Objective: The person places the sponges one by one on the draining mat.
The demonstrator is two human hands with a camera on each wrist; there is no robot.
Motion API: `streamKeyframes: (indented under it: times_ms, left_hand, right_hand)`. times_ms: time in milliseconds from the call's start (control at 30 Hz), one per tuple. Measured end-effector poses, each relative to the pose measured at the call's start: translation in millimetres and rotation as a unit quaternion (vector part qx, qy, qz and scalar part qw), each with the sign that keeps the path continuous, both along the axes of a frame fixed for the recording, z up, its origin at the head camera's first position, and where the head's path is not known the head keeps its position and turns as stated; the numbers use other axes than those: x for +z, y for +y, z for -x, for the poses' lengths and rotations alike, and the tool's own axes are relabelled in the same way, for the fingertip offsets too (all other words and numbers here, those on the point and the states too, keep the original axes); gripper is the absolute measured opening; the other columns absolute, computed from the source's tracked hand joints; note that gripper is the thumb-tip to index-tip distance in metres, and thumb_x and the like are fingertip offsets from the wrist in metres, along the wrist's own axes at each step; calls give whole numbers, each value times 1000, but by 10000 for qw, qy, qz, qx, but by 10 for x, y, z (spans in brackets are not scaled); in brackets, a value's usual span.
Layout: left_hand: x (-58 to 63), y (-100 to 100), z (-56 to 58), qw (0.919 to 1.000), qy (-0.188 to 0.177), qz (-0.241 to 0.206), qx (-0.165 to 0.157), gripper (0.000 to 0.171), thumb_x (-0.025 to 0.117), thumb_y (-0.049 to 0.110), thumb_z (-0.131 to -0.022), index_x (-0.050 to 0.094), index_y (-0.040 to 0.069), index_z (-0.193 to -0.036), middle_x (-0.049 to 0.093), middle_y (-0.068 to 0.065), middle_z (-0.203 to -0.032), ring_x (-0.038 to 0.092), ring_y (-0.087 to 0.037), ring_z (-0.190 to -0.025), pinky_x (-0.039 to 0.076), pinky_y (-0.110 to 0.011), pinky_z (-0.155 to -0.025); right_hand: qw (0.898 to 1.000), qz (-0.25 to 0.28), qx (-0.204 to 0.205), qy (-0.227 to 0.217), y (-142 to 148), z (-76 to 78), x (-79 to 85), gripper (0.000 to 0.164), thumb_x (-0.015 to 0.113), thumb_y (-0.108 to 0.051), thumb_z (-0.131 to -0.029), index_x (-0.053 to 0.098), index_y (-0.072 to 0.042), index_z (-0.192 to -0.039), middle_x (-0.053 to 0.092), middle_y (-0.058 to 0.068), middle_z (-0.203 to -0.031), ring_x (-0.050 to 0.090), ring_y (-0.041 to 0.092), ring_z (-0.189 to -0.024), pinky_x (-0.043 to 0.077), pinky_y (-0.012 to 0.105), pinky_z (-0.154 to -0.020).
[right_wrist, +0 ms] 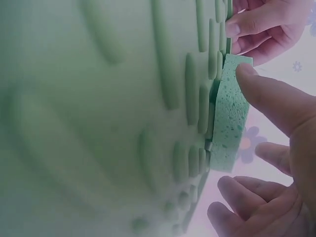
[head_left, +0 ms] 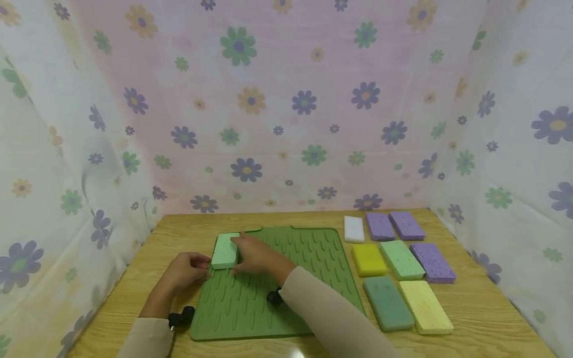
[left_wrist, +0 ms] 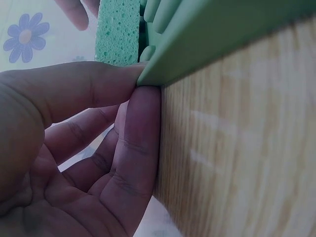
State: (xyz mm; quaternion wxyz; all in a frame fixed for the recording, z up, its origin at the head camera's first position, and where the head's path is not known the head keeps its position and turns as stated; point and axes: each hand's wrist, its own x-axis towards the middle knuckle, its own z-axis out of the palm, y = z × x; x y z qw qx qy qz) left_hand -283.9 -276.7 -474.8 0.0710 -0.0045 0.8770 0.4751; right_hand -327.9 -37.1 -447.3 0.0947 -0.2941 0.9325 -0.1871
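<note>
A light green sponge (head_left: pixel 225 251) lies flat on the upper left corner of a ribbed green drying mat (head_left: pixel 277 318). My left hand (head_left: pixel 183 272) is at the mat's left edge. In the left wrist view its thumb (left_wrist: pixel 94 86) and forefinger pinch the mat's rim (left_wrist: pixel 173 54), beside the sponge (left_wrist: pixel 117 32). My right hand (head_left: pixel 257 253) is over the mat at the sponge's right side, fingers spread. In the right wrist view its thumb (right_wrist: pixel 271 91) overlaps one end of the sponge (right_wrist: pixel 229 116), and the other fingers stand apart from it.
Right of the mat lie a white sponge (head_left: pixel 354 229), purple sponges (head_left: pixel 380 226), a yellow sponge (head_left: pixel 368 260), another light green sponge (head_left: pixel 403 260), a grey-green sponge (head_left: pixel 388 304) and a pale yellow sponge (head_left: pixel 426 308). Flowered cloth (head_left: pixel 277 144) surrounds the wooden table (head_left: pixel 134 298).
</note>
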Motion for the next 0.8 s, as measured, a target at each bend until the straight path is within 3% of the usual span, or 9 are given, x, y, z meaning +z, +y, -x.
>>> streamKeyframes:
  times_ms: [367,500,800]
  left_hand:
    - [-5,28,12,10000,-9,37,30,38,77,0,-87,68,-5,-123,67,-16,-108,66,-22,-88,61,-37,-73]
    - [-22,23,12,10000,-29,61,53,38,77,0,-86,69,-4,-123,67,-16,-107,66,-21,-86,61,-37,-72]
    - [-4,12,-2,10000,-25,44,66,39,78,0,-86,68,-5,-123,68,-16,-108,67,-21,-87,61,-37,-72]
  right_hand:
    - [9996,161,65,203,390,-149,95,87,82,-36,-90,37,-19,-161,22,11,-172,33,29,-154,45,48,-115]
    - [9997,171,38,192,523,-192,124,85,82,-38,-90,38,-24,-161,22,7,-172,33,27,-155,45,49,-115]
    - [9986,276,199,395,829,-341,190,80,80,-40,-91,41,-23,-159,25,7,-171,36,28,-153,47,50,-113]
